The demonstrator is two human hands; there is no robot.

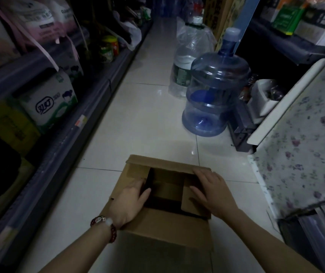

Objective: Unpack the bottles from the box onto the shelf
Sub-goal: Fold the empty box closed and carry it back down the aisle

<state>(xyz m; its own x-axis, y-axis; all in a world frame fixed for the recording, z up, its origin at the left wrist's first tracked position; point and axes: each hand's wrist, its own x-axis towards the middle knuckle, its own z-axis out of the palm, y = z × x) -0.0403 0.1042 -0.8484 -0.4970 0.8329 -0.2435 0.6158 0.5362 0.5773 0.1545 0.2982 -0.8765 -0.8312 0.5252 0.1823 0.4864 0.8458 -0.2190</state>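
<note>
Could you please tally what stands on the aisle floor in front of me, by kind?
Cardboard box, flaps partly open, left hand and right hand resting on it: 1
Blue water jug: 1
Clear water bottle in a plastic bag: 1
Total: 3

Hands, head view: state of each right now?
Left hand: open, fingers flat on the box left flap.
Right hand: open, fingers flat on the right flap, holding nothing.
</note>
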